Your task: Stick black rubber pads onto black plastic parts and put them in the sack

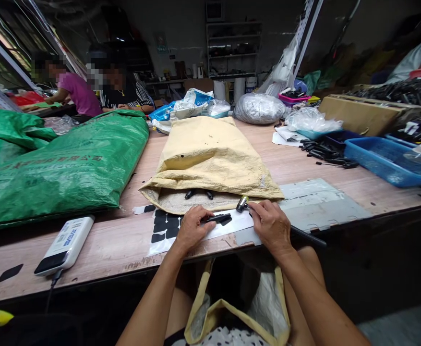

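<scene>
My left hand (193,227) is closed on a slim black plastic piece (215,218), which points right over a white sheet (160,248) near the table's front edge. Rounded black stickers (172,222) sit in rows on that sheet. In my right hand (272,225) is a small hammer (243,203) with a shiny metal head and a yellowish face. Its dark handle passes under the palm and out to the right. Just beyond both hands, a tan woven sack (210,144) lies with its mouth towards me, two black pieces (198,194) showing inside.
At left lie a green sack (62,163) and a white power bank (66,245) with a cable. Blue tray (386,163) and loose black parts (325,151) stand right. An open bag (239,312) hangs below the table edge. Two people (80,91) sit at back left.
</scene>
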Demonstrator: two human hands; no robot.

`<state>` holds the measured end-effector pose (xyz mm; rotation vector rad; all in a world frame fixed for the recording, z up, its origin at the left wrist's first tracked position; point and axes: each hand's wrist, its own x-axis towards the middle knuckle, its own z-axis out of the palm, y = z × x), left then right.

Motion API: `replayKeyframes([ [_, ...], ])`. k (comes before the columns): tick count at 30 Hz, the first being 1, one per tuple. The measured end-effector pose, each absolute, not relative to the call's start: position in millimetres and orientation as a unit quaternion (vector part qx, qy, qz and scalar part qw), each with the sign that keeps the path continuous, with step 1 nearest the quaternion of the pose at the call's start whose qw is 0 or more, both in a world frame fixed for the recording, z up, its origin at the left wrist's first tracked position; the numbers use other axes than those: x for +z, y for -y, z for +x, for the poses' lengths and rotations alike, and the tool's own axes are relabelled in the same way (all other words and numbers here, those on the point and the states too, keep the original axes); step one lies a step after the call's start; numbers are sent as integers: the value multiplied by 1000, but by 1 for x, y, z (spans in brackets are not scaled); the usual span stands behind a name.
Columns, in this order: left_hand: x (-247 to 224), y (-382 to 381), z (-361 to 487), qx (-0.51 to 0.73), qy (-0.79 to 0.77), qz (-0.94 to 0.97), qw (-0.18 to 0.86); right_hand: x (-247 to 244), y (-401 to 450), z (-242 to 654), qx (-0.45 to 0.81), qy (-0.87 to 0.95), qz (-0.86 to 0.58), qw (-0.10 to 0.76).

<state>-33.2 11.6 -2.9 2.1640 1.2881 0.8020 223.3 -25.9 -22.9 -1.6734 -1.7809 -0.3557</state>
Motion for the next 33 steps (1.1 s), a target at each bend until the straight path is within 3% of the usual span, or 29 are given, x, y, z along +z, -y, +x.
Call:
replayKeyframes([
  [13, -4, -14, -34, 292, -473, 794, 247, -25, 26, 225, -119, 683, -643, 326],
  [17, 14, 4, -31, 276, -455, 811, 242, -22, 26, 224, -110, 684, -642, 328],
  [23, 34, 78, -12, 110, -377, 861, 324, -24, 25, 226, -109, 686, -642, 325],
  [28, -11, 113, 11, -22, -476, 849, 229, -25, 25, 226, -106, 684, -641, 333],
  [33, -8, 96, 10, 79, -470, 826, 302, -26, 25, 225, -114, 686, -636, 333],
])
